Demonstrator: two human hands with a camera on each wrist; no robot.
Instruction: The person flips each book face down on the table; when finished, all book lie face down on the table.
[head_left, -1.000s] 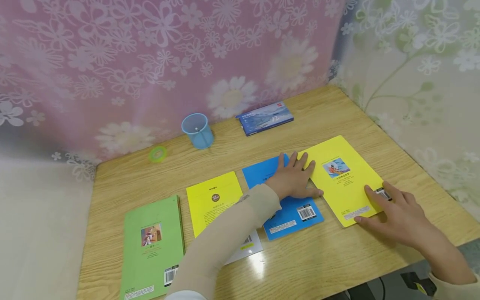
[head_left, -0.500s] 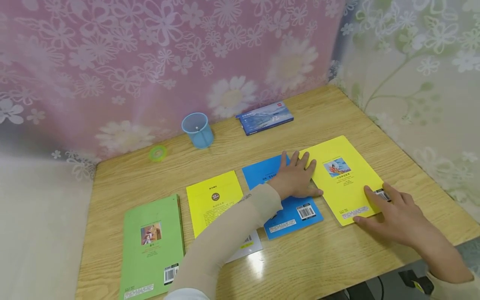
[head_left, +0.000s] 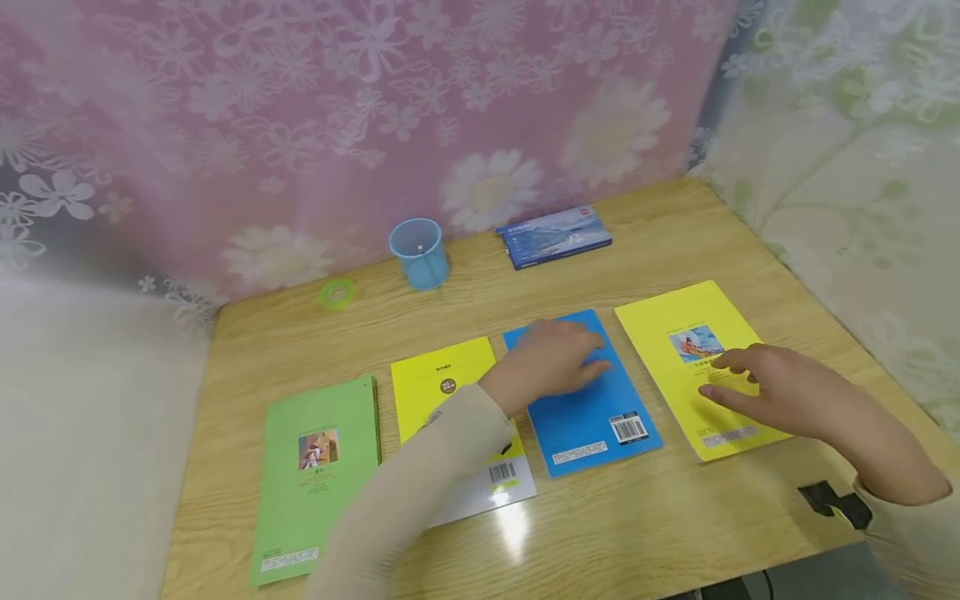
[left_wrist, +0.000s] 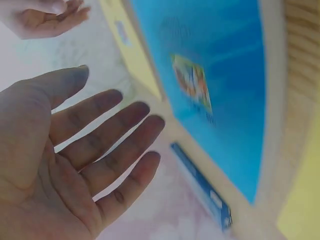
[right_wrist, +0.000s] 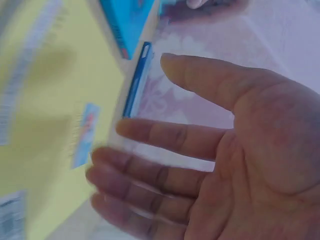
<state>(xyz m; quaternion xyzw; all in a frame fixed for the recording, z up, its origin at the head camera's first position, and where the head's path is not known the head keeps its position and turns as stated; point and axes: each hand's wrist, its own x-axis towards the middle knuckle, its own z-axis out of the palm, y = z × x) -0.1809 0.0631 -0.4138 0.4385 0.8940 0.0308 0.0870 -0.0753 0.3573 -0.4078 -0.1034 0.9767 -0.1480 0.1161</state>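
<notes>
My left hand (head_left: 551,362) hovers over the blue book (head_left: 600,400), its fingers loosely spread and holding nothing in the left wrist view. My right hand (head_left: 787,387) is raised over the yellow book (head_left: 660,342) on the right, fingers relaxed, nothing between them. That yellow book has a small picture on its cover. Left of the blue book lies a yellow and white book (head_left: 420,375), partly covered by my left forearm. A green book (head_left: 322,508) lies farthest left. All of the books lie flat, spread in a row.
At the back of the wooden table (head_left: 600,529) stand a blue pen cup (head_left: 423,258) and a flat blue box (head_left: 558,236). A green tape roll (head_left: 337,293) lies left of the cup. Flowered curtains (head_left: 487,108) hang behind and along the right side.
Both hands have lifted off the books: the left has drawn back from the gap between the blue and right yellow books, the right has risen from its lower corner. The head view has shifted slightly.
</notes>
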